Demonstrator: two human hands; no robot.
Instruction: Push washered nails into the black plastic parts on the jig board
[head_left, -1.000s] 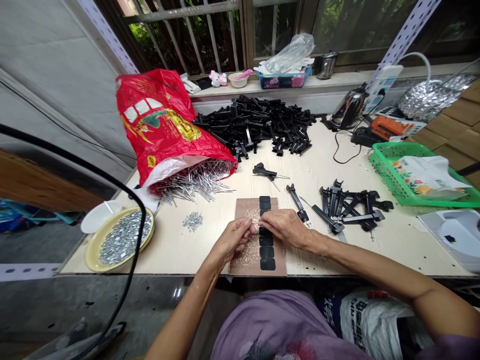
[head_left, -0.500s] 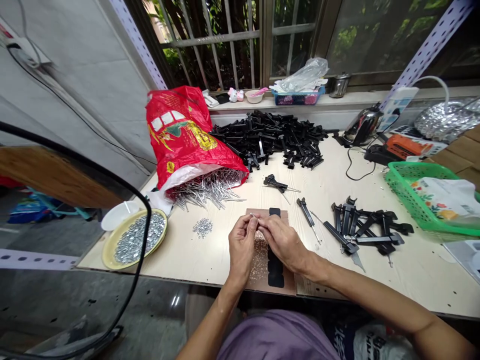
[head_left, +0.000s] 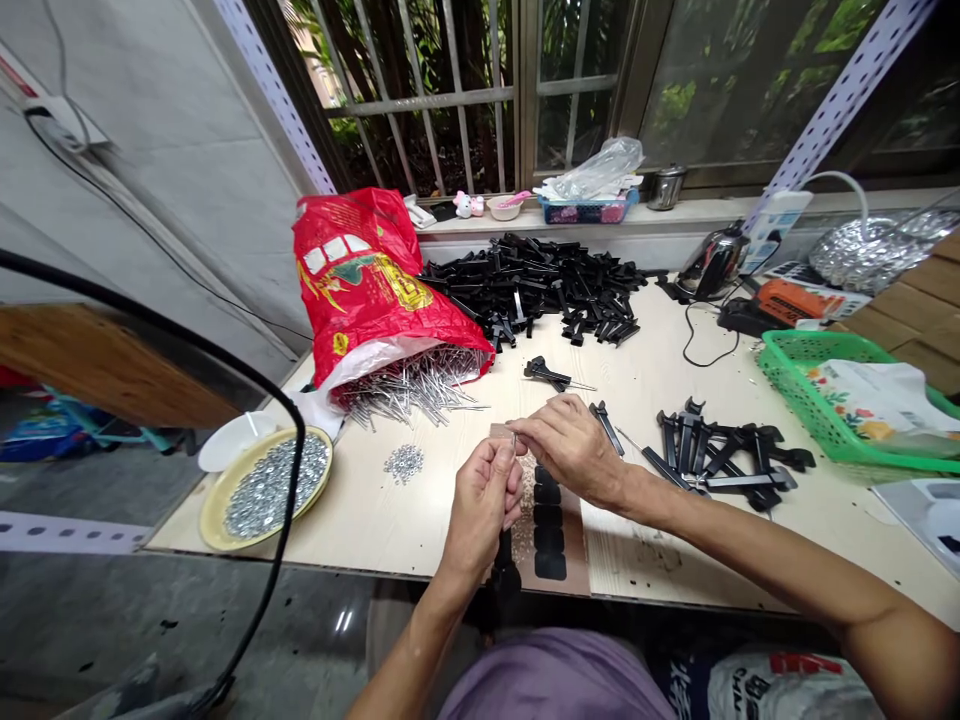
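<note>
My left hand (head_left: 481, 497) is closed around a black plastic clamp part (head_left: 507, 572), whose wide end sticks out below the fist over the table edge. At the top of that fist a thin metal pin (head_left: 514, 438) shows. My right hand (head_left: 576, 450) pinches at this pin with thumb and forefinger, touching the left fingertips. Under both hands lies a brown cardboard sheet (head_left: 574, 560) with a row of black rounded pads (head_left: 550, 538). To the left is a small heap of shiny metal pieces (head_left: 404, 464).
A red bag (head_left: 360, 290) spills metal rods (head_left: 416, 388). A yellow bowl (head_left: 212, 520) holds small metal pieces. Black parts are piled at the back (head_left: 540, 285) and on the right (head_left: 720, 445). A green basket (head_left: 806, 405) stands far right. A black cable (head_left: 289, 480) hangs at left.
The black clamp part's end now shows below my left fist. My right hand has risen slightly, its fingers at the pin's top. The whole view has shifted a little.
</note>
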